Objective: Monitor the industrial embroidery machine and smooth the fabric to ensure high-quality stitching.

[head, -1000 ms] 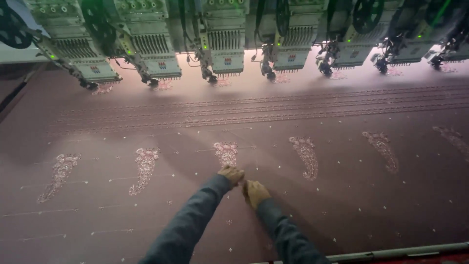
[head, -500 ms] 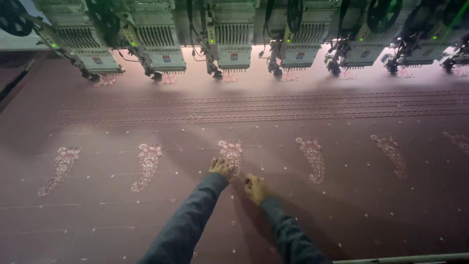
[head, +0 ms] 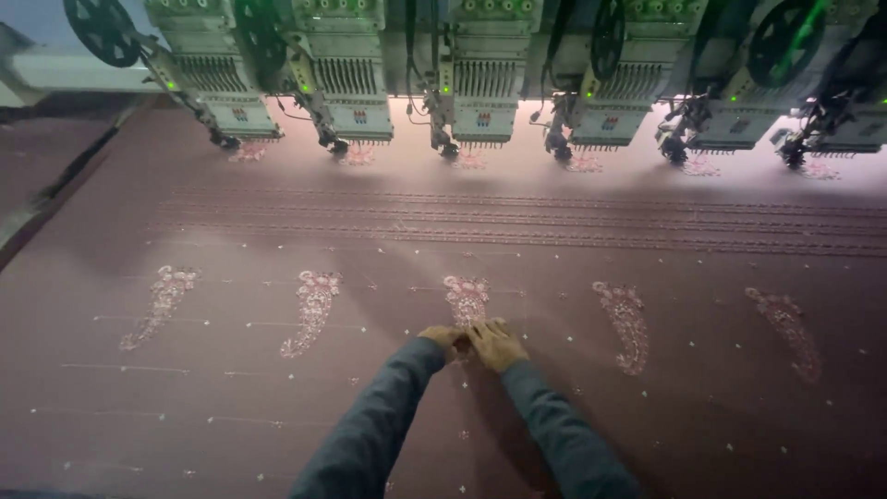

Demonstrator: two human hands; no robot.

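We see both hands meet on the maroon fabric (head: 231,397), at the lower end of the centre embroidered paisley motif (head: 467,298). The left hand (head: 443,338) and right hand (head: 496,344) touch each other. The motif's long axis runs directly away from the fingertips (head: 473,327). Fingers are curled close; any grip cannot be confirmed. Embroidery heads (head: 480,102) stand well beyond.

Sleeves: long, plain grey-blue fabric, covering both arms down to the wrists.
Left hand (head: 442,338): bare, no glove, no ring visible.
Right hand (head: 496,344): bare, ungloved.
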